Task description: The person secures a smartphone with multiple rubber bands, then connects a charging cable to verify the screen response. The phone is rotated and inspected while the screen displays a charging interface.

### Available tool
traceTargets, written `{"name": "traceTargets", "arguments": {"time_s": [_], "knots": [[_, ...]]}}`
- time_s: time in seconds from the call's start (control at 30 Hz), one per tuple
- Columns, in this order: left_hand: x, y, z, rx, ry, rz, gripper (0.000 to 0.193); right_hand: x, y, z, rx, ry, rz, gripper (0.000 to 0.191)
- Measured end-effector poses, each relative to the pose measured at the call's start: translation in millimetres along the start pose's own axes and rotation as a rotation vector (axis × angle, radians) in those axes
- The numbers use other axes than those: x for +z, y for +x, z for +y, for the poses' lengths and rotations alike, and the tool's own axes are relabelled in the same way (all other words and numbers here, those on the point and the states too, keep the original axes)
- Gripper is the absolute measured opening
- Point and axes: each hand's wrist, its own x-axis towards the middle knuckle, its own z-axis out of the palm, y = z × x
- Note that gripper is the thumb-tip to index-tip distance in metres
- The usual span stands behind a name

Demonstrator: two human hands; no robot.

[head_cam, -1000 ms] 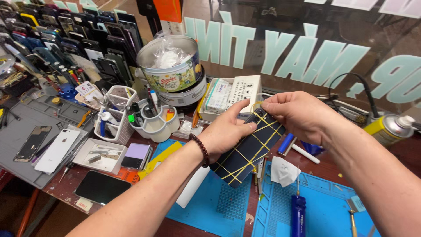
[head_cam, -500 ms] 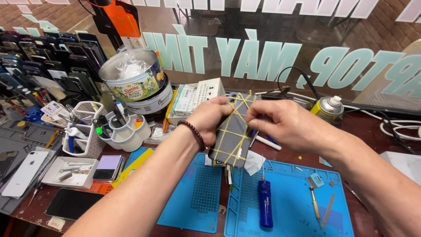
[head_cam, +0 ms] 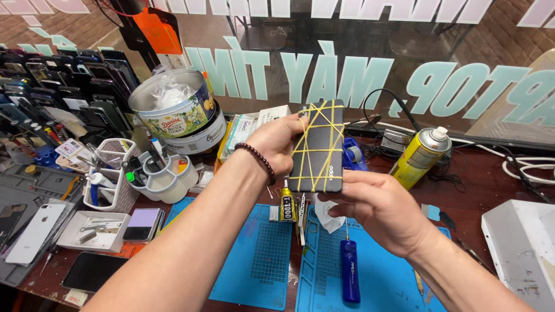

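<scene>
Above the middle of the workbench, held upright in both hands: a black phone (head_cam: 316, 147) criss-crossed with yellow rubber bands (head_cam: 315, 136). Left hand (head_cam: 276, 144), beaded bracelet (head_cam: 258, 162) at the wrist, fingers closed round the phone's left edge. Right hand (head_cam: 378, 205) under the lower right corner, fingers curled and gripping there.

Directly beneath, on the bench: two blue work mats (head_cam: 254, 260) side by side, a small yellow-and-black glue tube (head_cam: 287, 203) standing between their far ends, a crumpled white wipe (head_cam: 328, 212) just beside it, a blue-handled screwdriver (head_cam: 349, 268) lying on the right-hand mat.

Toward the far edge, left of the phone — two stacked round tins (head_cam: 179, 112), the upper one stuffed with clear plastic. Right of the phone, a yellow spray can (head_cam: 421, 155) with a white cap, tilted, near black cables (head_cam: 387, 110).

Toward the left edge — a white tool caddy (head_cam: 159, 176) with pens and tweezers, a white phone (head_cam: 36, 232) face down on a grey mat, a small white tray (head_cam: 95, 228) of parts, a dark phone (head_cam: 95, 271) lying flat at the near edge. Rows of phones (head_cam: 63, 86) racked at the far left corner. At the right edge, a white box (head_cam: 520, 242), scuffed.
</scene>
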Motion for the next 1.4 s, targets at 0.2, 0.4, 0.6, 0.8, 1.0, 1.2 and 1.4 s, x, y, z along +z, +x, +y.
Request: {"name": "traceTargets", "arguments": {"time_s": [0.2, 0.4, 0.6, 0.8, 1.0, 1.2, 1.4], "knots": [[20.4, -38.1, -18.0, 0.074, 0.291, -0.092, 0.038, -28.1, 31.8, -27.6, -0.260, 0.032, 0.255, 0.034], [41.3, -48.1, -26.2, 0.098, 0.140, -0.222, 0.043, -24.1, 52.4, -47.4, -0.237, -0.123, 0.180, 0.032], [55.6, -52.6, -33.9, 0.261, 0.498, -0.030, 0.040, -20.9, 57.7, -36.4, -0.344, 0.116, 0.185, 0.028], [61.9, -51.5, -44.8, 0.254, 0.586, -0.043, 0.030, -20.6, 57.1, -28.1, -0.420, 0.121, 0.407, 0.034], [50.7, -45.6, -52.1, 0.124, 0.339, -0.093, 0.027, -23.0, 58.5, -31.9, -0.273, 0.015, 0.430, 0.030], [36.7, -33.4, -49.8, 0.109, 0.051, -0.065, 0.026, -12.6, 52.9, -50.1, -0.139, 0.039, 0.354, 0.042], [28.9, -34.7, -37.0, 0.189, -0.087, -0.098, 0.027, -2.3, 15.6, -33.1, 0.200, -0.178, 0.233, 0.029]]}}
